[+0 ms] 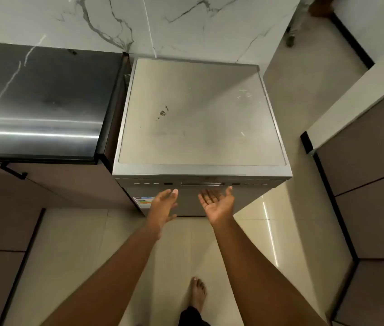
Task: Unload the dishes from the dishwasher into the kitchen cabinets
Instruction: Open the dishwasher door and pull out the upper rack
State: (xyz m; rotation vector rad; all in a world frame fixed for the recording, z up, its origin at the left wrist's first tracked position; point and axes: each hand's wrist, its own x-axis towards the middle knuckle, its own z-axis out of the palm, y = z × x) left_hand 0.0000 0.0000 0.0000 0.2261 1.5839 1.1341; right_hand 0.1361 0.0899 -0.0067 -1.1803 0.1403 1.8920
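The floor [287,128] under me is made of pale shiny tiles. The wall [186,22] ahead is white stone with dark wiggly lines. On my left is a dark shiny counter [40,97] with brown cabinets [0,231] below it. More brown cabinets [374,184] stand on my right.

The dishwasher [198,111] stands right in front of me, just beside the dark counter. It is gray and its door is shut. Its flat top has a few small dark marks. A long handle slot [202,184] sits at the top of the door, with little buttons on both sides. A small colored sticker [144,201] is on the door's left side.

My left hand [162,208] is open with straight fingers, near the door. My right hand [218,203] is open too, palm up, just below the handle slot. Neither hand holds a thing.

My bare foot [197,294] is on the tiles below.
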